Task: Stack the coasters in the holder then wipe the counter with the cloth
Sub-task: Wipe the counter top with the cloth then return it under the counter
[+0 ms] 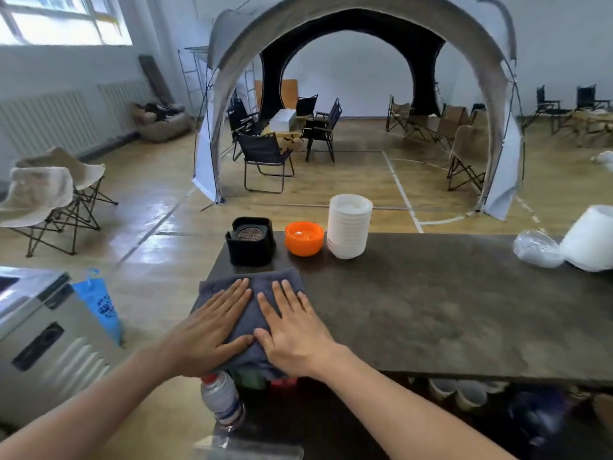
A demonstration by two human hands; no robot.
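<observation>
A dark grey cloth (253, 313) lies flat at the left end of the dark counter (447, 310). My left hand (212, 330) and my right hand (293, 333) press on it side by side, palms down, fingers spread and pointing away from me, thumbs nearly touching. Just beyond the cloth stands the black square holder (250, 242) with round coasters (248, 233) stacked inside it; only the top one shows.
An orange bowl (304, 238) and a tall stack of white bowls (348, 225) stand right of the holder. A plastic bag (535, 249) and a white container (590, 240) sit at the far right. A water bottle (222, 398) stands below the counter's near edge. A metal box (43, 340) is at the left.
</observation>
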